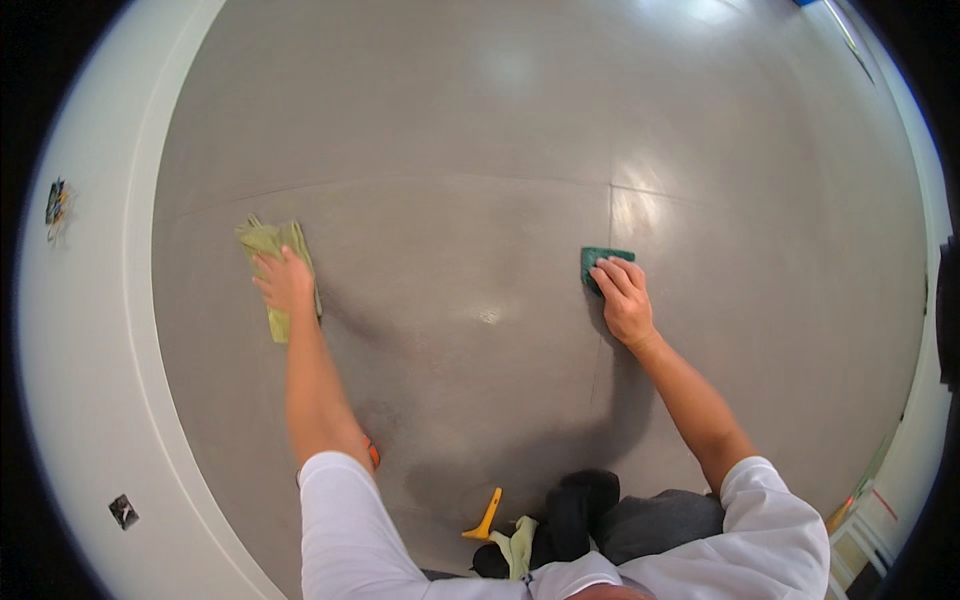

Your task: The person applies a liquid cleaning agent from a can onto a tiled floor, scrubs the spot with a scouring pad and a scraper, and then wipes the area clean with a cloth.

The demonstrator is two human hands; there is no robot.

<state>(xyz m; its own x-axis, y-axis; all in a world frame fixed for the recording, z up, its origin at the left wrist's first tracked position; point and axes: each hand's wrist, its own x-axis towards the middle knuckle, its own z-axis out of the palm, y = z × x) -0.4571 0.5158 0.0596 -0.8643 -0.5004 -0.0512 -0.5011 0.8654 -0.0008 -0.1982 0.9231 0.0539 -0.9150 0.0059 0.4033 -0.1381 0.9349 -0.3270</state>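
Observation:
My left hand (pixel 283 279) lies spread on a folded yellow-green cloth (pixel 279 327) on the grey floor (pixel 450 255), towards the left wall. Further right, my right hand (pixel 626 304) grips a dark green scouring pad (pixel 597 259) with bent fingers, pressing it on the floor beside a thin joint line. A yellow plastic scraper (pixel 491 511) lies near my knees. Next to it a pale green cloth (pixel 517 544) hangs by my dark clothing. An orange object (pixel 371 452) shows partly from behind my left forearm.
A white wall with a baseboard (pixel 142 300) runs along the left, with two open electrical boxes (pixel 56 202) with wires. Another white wall (pixel 934 225) curves along the right. At the lower right stands a white frame (pixel 862 540), possibly a ladder or rack, beside a long, thin green and orange object.

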